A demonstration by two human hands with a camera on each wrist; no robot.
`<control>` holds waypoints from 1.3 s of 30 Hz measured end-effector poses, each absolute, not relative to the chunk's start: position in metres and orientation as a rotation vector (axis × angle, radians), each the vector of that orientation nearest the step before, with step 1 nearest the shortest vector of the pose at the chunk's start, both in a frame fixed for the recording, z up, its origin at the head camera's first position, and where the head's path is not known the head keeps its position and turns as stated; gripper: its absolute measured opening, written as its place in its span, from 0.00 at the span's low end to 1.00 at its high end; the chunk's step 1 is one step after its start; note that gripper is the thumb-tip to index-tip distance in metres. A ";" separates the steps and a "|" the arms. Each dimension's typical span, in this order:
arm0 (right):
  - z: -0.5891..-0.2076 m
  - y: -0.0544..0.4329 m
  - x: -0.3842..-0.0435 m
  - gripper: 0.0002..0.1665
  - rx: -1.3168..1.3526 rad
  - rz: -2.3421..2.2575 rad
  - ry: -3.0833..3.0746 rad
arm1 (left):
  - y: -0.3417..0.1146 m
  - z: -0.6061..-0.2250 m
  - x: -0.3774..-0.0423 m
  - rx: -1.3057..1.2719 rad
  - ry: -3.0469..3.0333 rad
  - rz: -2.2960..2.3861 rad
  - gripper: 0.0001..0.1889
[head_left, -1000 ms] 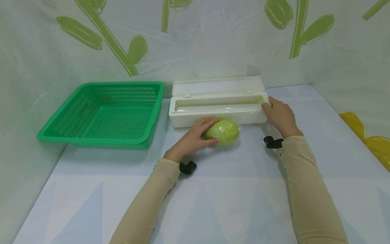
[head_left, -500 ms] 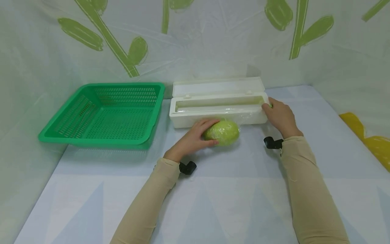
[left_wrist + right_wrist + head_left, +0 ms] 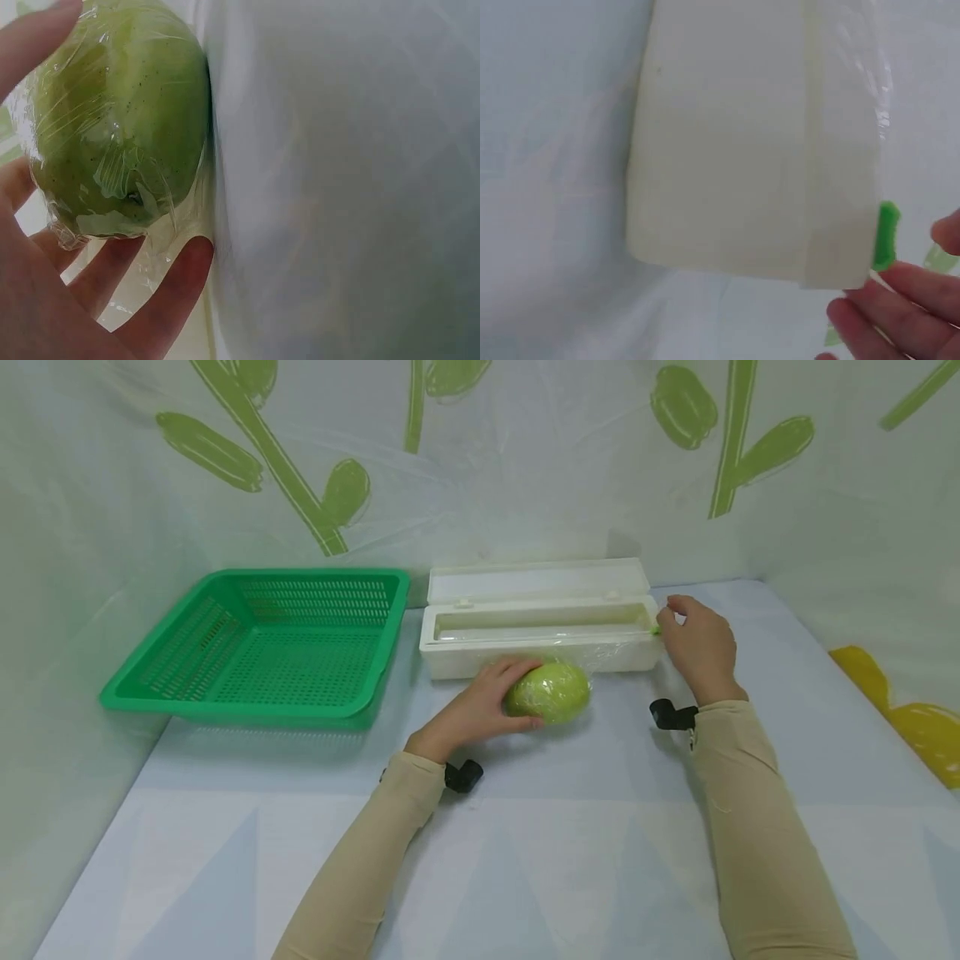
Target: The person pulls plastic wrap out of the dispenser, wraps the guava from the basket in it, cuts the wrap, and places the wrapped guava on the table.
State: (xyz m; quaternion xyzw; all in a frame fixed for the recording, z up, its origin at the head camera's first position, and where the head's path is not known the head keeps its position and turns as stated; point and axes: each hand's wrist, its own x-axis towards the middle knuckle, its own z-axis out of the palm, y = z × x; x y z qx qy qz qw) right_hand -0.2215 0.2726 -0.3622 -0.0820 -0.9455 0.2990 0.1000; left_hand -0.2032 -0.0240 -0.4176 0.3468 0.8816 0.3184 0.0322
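Note:
My left hand [image 3: 476, 706] holds an oval green fruit [image 3: 553, 692] from its left side, fingers behind and thumb in front. In the left wrist view, clear cling film lies in wrinkles over the fruit [image 3: 124, 112]. A sheet of film [image 3: 611, 653] runs from it to the white cling film dispenser [image 3: 540, 658], whose lid [image 3: 540, 581] stands raised. At the dispenser's right end is my right hand [image 3: 699, 647], by the small green slide cutter [image 3: 656, 630]. The right wrist view has its fingertips [image 3: 855, 319] at the box corner just below the green cutter [image 3: 886, 235], thumb apart.
A green plastic basket [image 3: 367, 706] stands on the left of the table, beside the dispenser. Behind runs a pale curtain [image 3: 525, 485] with a green plant print. The white table [image 3: 585, 860] stretches in front of both arms.
The right hand has lifted slightly from the dispenser's right corner, and the green cutter now shows beside its fingers. The left hand stays around the fruit. The head view has tilted up a little.

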 end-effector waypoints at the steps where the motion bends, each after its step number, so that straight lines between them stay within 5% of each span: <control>1: -0.361 0.272 -0.221 0.29 -0.253 0.913 -2.740 | -0.023 -0.417 -0.203 1.063 2.723 0.968 0.41; 15: -0.354 0.273 -0.217 0.30 -0.302 1.117 -2.577 | -0.018 -0.407 -0.190 1.013 2.848 0.743 0.39; 30: -0.358 0.260 -0.202 0.26 0.115 1.381 -2.632 | -0.018 -0.411 -0.195 1.018 2.801 0.844 0.39; 39: -0.387 0.248 -0.192 0.25 0.241 2.107 -2.247 | -0.020 -0.410 -0.195 0.994 2.780 0.857 0.40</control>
